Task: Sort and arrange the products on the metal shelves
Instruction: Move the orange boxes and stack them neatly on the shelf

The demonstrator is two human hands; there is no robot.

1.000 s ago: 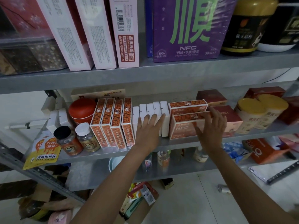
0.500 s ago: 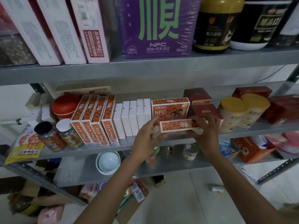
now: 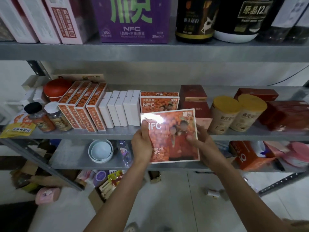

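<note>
From the head view, the middle shelf (image 3: 117, 133) looks partly sorted: four orange boxes (image 3: 83, 106) stand in a row, five white boxes (image 3: 121, 109) beside them, then one orange NFC box (image 3: 158, 102) upright. Another NFC box (image 3: 172, 136) is off the shelf, just in front of it, left hand (image 3: 142, 144) and right hand (image 3: 203, 144) each closed in a grip on its sides. It still needs placing, I'd say; the red boxes (image 3: 194, 97) and yellow-lidded tubs (image 3: 237, 113) to the right look less tidy.

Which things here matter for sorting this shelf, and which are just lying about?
In play: orange NFC box held in both hands, left hand, right hand; matching box; upright orange boxes.
Lying about: bowls, water bottle.
</note>
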